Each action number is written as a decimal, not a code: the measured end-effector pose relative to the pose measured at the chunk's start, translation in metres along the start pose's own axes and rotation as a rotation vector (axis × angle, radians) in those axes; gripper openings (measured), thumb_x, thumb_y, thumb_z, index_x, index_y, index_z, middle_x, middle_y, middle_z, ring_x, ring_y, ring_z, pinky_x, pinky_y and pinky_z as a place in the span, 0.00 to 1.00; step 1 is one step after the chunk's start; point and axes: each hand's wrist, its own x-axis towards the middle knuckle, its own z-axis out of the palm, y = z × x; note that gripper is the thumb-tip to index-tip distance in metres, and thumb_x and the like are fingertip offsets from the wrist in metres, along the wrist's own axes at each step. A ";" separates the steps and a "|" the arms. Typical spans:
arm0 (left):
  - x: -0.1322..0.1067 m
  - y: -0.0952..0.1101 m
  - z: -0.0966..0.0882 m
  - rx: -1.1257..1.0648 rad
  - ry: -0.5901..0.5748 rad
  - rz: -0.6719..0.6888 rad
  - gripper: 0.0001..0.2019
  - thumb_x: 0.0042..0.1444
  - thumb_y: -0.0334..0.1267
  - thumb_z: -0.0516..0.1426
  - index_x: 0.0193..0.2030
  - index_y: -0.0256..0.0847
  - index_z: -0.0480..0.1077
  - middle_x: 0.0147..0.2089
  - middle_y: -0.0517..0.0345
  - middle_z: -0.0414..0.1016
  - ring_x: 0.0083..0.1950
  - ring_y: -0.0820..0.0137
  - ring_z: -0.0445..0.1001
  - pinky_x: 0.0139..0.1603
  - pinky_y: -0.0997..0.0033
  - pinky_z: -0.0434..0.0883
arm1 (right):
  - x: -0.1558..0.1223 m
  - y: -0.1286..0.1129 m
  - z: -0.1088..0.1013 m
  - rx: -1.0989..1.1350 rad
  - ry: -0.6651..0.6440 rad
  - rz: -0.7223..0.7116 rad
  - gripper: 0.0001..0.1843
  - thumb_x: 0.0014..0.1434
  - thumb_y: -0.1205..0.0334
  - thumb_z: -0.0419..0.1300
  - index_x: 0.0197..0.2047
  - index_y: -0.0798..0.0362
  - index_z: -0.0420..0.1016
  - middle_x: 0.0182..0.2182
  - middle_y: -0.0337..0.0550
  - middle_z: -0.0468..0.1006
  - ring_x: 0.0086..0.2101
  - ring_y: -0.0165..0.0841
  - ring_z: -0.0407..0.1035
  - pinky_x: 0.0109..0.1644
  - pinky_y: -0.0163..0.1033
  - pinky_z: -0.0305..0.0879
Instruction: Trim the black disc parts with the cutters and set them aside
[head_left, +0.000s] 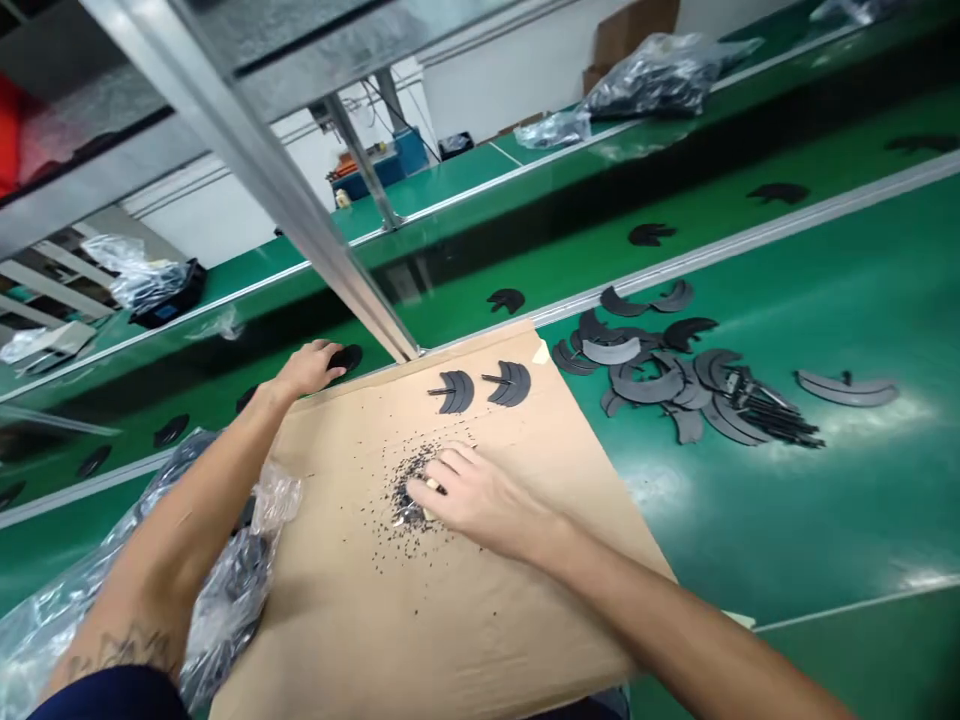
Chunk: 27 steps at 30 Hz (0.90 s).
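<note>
My left hand (306,368) reaches over the cardboard's far left edge to the green belt. Its thumb and fingers close on a black curved part (346,357). Above the middle of the cardboard sheet (360,620), my right hand (476,500) has its fingers curled together. A small pale-yellow thing shows between them, mostly hidden, so its kind is unclear. Under these fingers spreads a pile of tiny black pieces, likely screws (405,480), with something shiny among them. Beyond that hand lie two dark fan-shaped parts (454,392), side by side, each with a thin stem pointing left.
Grey and black curved parts (649,380) and thin black rods (776,410) lie heaped on the green table at right. Clear plastic bags (240,570) sit at left. A metal post (300,200) rises at the belt's near edge. More black parts (506,300) dot the belt.
</note>
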 end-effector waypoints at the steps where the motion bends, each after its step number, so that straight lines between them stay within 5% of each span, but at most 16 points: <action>1: -0.003 0.003 -0.009 0.012 -0.037 0.038 0.20 0.59 0.46 0.55 0.52 0.37 0.75 0.56 0.39 0.77 0.58 0.48 0.76 0.58 0.53 0.74 | -0.001 -0.001 0.001 0.001 0.018 0.005 0.13 0.68 0.76 0.49 0.49 0.53 0.71 0.38 0.43 0.74 0.39 0.35 0.65 0.54 0.47 0.63; 3: -0.012 0.021 -0.031 -0.019 -0.161 0.194 0.18 0.61 0.49 0.54 0.48 0.42 0.77 0.53 0.47 0.80 0.53 0.55 0.78 0.54 0.62 0.75 | -0.003 -0.002 0.002 0.011 0.042 0.040 0.15 0.67 0.75 0.50 0.51 0.51 0.70 0.40 0.43 0.74 0.42 0.37 0.66 0.61 0.54 0.60; 6: -0.018 0.078 -0.056 -0.245 -0.406 0.613 0.18 0.67 0.51 0.52 0.54 0.48 0.75 0.52 0.55 0.81 0.49 0.65 0.80 0.48 0.71 0.75 | -0.005 -0.004 0.004 0.029 0.043 0.127 0.16 0.67 0.74 0.52 0.54 0.50 0.70 0.44 0.44 0.75 0.43 0.38 0.67 0.62 0.58 0.58; 8: -0.005 0.126 -0.059 -0.320 -0.377 0.769 0.17 0.69 0.49 0.51 0.53 0.45 0.76 0.49 0.54 0.81 0.45 0.66 0.79 0.46 0.70 0.75 | -0.005 -0.005 0.005 0.038 0.034 0.164 0.17 0.68 0.73 0.52 0.56 0.50 0.69 0.45 0.45 0.75 0.43 0.38 0.67 0.61 0.56 0.60; 10: 0.022 0.172 -0.052 -0.274 -0.189 0.749 0.16 0.69 0.45 0.51 0.47 0.40 0.77 0.44 0.51 0.80 0.43 0.64 0.78 0.47 0.66 0.74 | -0.005 -0.004 0.005 0.046 0.022 0.175 0.17 0.69 0.72 0.51 0.58 0.50 0.68 0.44 0.45 0.75 0.43 0.38 0.66 0.59 0.54 0.61; 12: 0.055 0.209 -0.037 -0.237 0.023 0.588 0.13 0.67 0.38 0.51 0.49 0.38 0.76 0.49 0.46 0.78 0.51 0.58 0.75 0.54 0.59 0.72 | -0.004 -0.003 0.003 0.047 -0.010 0.168 0.17 0.69 0.72 0.51 0.58 0.51 0.68 0.43 0.46 0.75 0.42 0.38 0.66 0.58 0.52 0.61; 15: 0.098 0.242 -0.015 -0.282 0.142 0.335 0.14 0.63 0.31 0.55 0.55 0.37 0.73 0.58 0.41 0.72 0.60 0.54 0.71 0.60 0.55 0.68 | -0.004 -0.002 0.000 0.029 -0.067 0.150 0.16 0.67 0.74 0.51 0.54 0.52 0.70 0.42 0.45 0.74 0.39 0.37 0.65 0.55 0.51 0.61; 18: 0.115 0.250 -0.007 -0.316 0.158 0.254 0.14 0.61 0.24 0.53 0.50 0.35 0.74 0.53 0.40 0.74 0.54 0.56 0.74 0.55 0.57 0.70 | -0.004 -0.002 -0.001 0.009 -0.078 0.129 0.16 0.67 0.74 0.50 0.54 0.53 0.70 0.40 0.45 0.74 0.38 0.37 0.64 0.54 0.49 0.61; 21: 0.104 0.238 -0.016 -0.345 0.198 0.275 0.14 0.59 0.22 0.51 0.45 0.36 0.74 0.48 0.44 0.76 0.50 0.58 0.74 0.53 0.59 0.70 | -0.004 -0.001 0.000 0.022 -0.068 0.150 0.16 0.66 0.75 0.51 0.54 0.54 0.70 0.40 0.46 0.74 0.40 0.38 0.64 0.52 0.47 0.62; 27: 0.024 0.164 -0.039 -0.440 0.226 0.379 0.09 0.57 0.28 0.53 0.42 0.37 0.73 0.41 0.53 0.77 0.41 0.66 0.75 0.46 0.66 0.72 | -0.004 0.006 0.002 0.199 0.087 0.355 0.23 0.59 0.74 0.56 0.58 0.56 0.70 0.45 0.52 0.74 0.46 0.43 0.65 0.50 0.48 0.65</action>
